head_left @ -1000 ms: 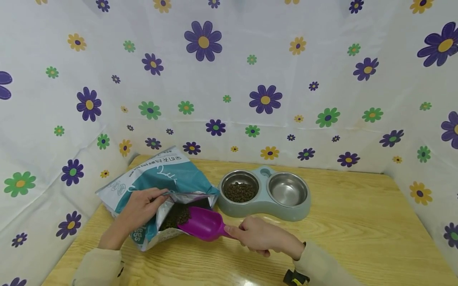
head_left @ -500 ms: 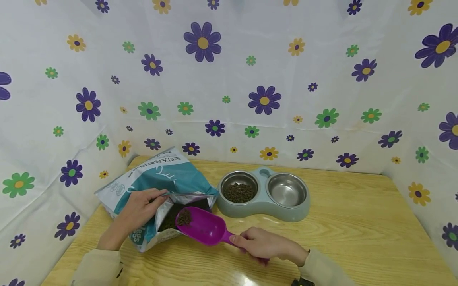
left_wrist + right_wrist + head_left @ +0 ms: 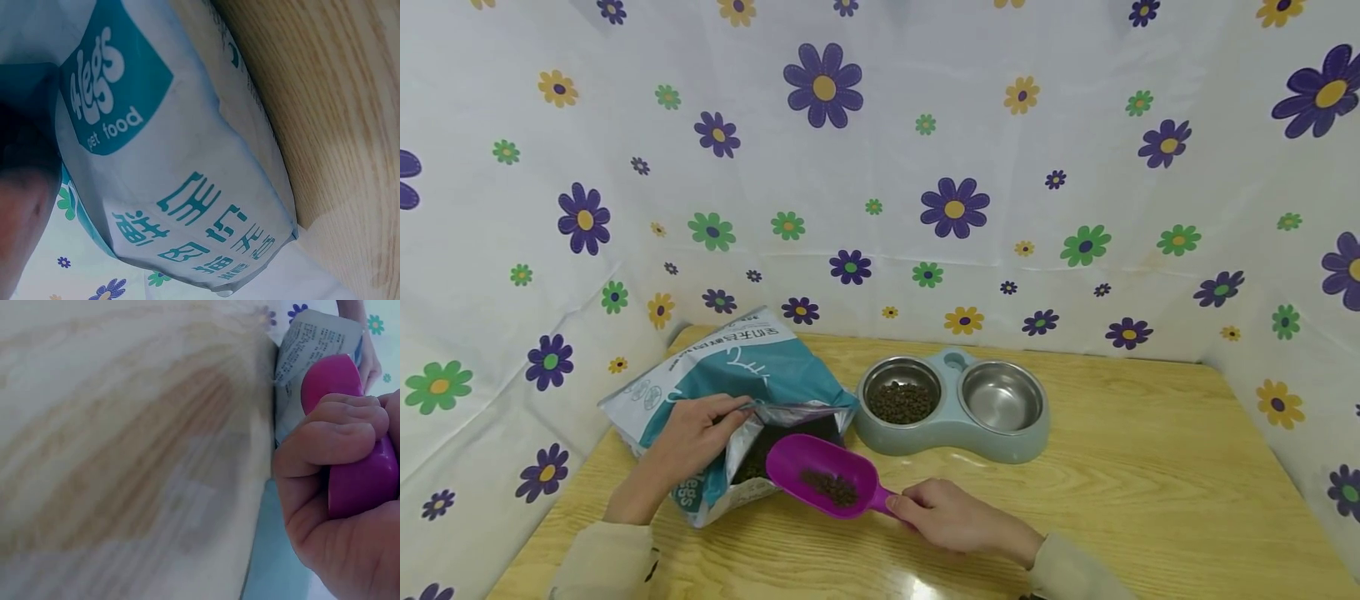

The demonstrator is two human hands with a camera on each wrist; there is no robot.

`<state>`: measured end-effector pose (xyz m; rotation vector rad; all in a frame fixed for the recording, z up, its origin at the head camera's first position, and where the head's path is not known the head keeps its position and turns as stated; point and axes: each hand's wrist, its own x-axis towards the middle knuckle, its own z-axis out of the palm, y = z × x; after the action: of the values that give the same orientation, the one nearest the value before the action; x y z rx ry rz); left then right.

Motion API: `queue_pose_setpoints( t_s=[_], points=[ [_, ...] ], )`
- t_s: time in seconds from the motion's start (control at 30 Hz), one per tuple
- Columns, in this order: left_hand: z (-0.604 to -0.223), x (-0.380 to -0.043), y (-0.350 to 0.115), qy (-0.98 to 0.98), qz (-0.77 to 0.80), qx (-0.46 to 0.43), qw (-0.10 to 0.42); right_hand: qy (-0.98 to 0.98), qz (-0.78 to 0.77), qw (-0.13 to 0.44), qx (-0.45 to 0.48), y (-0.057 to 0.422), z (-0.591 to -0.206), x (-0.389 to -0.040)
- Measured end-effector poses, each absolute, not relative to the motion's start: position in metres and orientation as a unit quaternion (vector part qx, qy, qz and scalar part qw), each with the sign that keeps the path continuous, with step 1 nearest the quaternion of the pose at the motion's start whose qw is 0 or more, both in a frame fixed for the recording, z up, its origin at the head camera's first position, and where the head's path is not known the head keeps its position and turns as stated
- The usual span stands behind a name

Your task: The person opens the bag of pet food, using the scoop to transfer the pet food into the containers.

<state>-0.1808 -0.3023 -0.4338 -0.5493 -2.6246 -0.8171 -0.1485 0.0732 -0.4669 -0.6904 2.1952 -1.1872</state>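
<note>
My left hand (image 3: 696, 437) grips the upper edge of the opening of a teal and white pet food bag (image 3: 790, 358), which lies on its side with its mouth towards me. Dark kibble shows inside. In the left wrist view the bag's printed side (image 3: 169, 156) fills the middle, reading "4legs pet food". My right hand (image 3: 958, 517) holds a magenta scoop (image 3: 850, 454) by its handle. A small heap of brown kibble (image 3: 831, 487) lies in the scoop, whose front end overlaps the bag's mouth. From the right wrist, curled fingers (image 3: 337, 440) wrap the scoop's handle.
Right of the bag stands a blue-grey double feeder (image 3: 951, 437). Its left steel bowl (image 3: 931, 375) holds some kibble, and its right steel bowl (image 3: 1003, 396) shows bare metal. The wooden table (image 3: 1135, 467) meets a flower-patterned cloth (image 3: 880, 167) behind and at both sides.
The scoop has drawn back slightly from the bag's mouth and tipped level. Kibble in it has slid from its front edge towards the handle. The left hand and bag hold still.
</note>
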Motion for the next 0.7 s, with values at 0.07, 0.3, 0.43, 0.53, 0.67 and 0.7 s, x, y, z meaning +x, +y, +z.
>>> queue_pose_setpoints(
  t_s=[0.07, 0.3, 0.43, 0.53, 0.67, 0.7],
  points=[
    [-0.434, -0.181, -0.302, -0.923, -0.289, -0.193, 0.167, 0.821, -0.431, 0.263, -0.266, 0.077, -0.464, -0.150],
    [-0.433, -0.182, -0.303, -0.925, -0.282, -0.193, 0.165, 0.833, -0.399, 0.247, -0.292, 0.097, -0.448, -0.155],
    [-0.432, -0.183, -0.303, -0.928, -0.283, -0.190, 0.153, 0.841, -0.386, 0.240, -0.295, 0.114, -0.437, -0.158],
    [-0.432, -0.183, -0.303, -0.928, -0.287, -0.189, 0.142, 0.849, -0.373, 0.233, -0.292, 0.129, -0.426, -0.161],
    [-0.432, -0.181, -0.304, -0.930, -0.291, -0.184, 0.132, 0.860, -0.360, 0.224, -0.284, 0.149, -0.409, -0.168],
    [-0.433, -0.180, -0.304, -0.930, -0.291, -0.183, 0.133, 0.863, -0.357, 0.218, -0.283, 0.153, -0.405, -0.171]
  ],
)
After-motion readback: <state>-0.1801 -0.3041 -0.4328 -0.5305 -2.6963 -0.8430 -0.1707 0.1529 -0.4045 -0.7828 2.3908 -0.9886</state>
